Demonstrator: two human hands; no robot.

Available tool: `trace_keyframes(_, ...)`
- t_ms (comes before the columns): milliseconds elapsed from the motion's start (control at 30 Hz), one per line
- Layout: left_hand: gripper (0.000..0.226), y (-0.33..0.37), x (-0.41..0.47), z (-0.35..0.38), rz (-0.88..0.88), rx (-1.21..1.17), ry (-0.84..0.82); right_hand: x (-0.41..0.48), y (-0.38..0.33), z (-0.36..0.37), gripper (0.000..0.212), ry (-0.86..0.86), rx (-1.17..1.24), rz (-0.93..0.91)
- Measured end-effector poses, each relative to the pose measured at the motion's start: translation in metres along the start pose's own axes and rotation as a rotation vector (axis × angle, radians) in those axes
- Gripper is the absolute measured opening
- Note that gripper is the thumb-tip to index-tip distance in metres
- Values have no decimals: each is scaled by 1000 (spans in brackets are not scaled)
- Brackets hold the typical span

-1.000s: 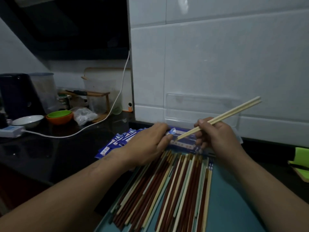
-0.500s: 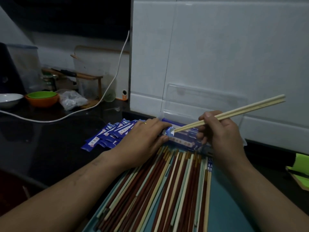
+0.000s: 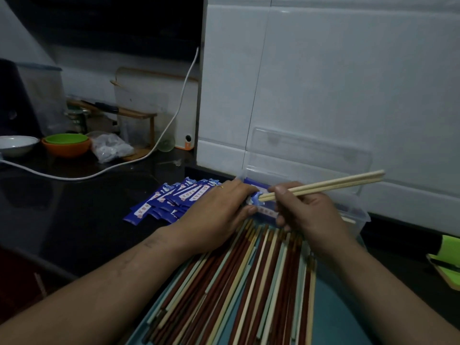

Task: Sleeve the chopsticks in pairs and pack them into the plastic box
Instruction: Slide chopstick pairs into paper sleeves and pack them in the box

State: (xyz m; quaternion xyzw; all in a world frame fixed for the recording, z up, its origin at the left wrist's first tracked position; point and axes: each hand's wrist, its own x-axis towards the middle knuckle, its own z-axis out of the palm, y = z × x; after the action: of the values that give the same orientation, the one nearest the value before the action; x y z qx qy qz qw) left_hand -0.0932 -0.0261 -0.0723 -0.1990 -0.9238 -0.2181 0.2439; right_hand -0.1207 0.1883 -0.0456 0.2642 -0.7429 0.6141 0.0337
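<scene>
My right hand [image 3: 306,212] pinches a pale pair of chopsticks [image 3: 331,184] that slants up to the right, its tips at the mouth of a blue paper sleeve [image 3: 254,199]. My left hand [image 3: 216,212] grips that sleeve by its open end; most of the sleeve is hidden under the hand. Behind both hands stands the clear plastic box [image 3: 358,210] with its lid raised against the white wall; blue sleeved pairs lie inside it. Many loose red, cream and pale green chopsticks [image 3: 249,282] lie on a teal tray [image 3: 336,307] in front of me.
A heap of blue sleeves [image 3: 169,200] lies on the dark counter left of the box. Further left are an orange and green bowl [image 3: 66,144], a white bowl [image 3: 17,144], a plastic bag [image 3: 110,148] and a white cable [image 3: 74,175]. A green object [image 3: 445,260] sits at the right edge.
The chopstick pair has flattened to a shallower slant, and its tips have come to the sleeve's mouth. Both hands stay close together above the tray.
</scene>
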Motion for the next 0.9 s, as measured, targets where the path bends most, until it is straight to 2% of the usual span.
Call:
trace_keyframes(100, 38, 2, 2, 1, 15, 19, 14, 0, 0, 5, 27, -34, 26, 48)
trace_keyframes(233, 37, 1, 3, 2, 19, 36, 22, 5, -1, 0, 45, 6, 238, 152)
trace_keyframes(400, 39, 3, 2, 5, 56, 56, 7, 2, 0, 4, 46, -204, 33, 152)
trace_keyframes(500, 39, 0, 1, 5, 35, 50, 9, 2, 1, 2, 50, -102, 69, 158)
trace_keyframes(600, 38, -4, 1, 3, 13, 48, 29, 4, 0, -6, 52, 157, 261, 101)
trace_keyframes(667, 38, -6, 2, 2, 6, 53, 37, 4, -2, -12, 42, 284, 304, 34)
trace_keyframes(733, 38, -6, 3, 2, 7, 72, 38, 4, -4, -12, 32, 301, 233, -5)
trace_keyframes(833, 40, -5, 3, 3, 6, 97, 25, 2, -4, -5, 31, 172, 94, 5)
trace_keyframes(900, 40, -6, 3, 3, -2, 109, 30, 2, -4, -5, 27, 196, 33, 4)
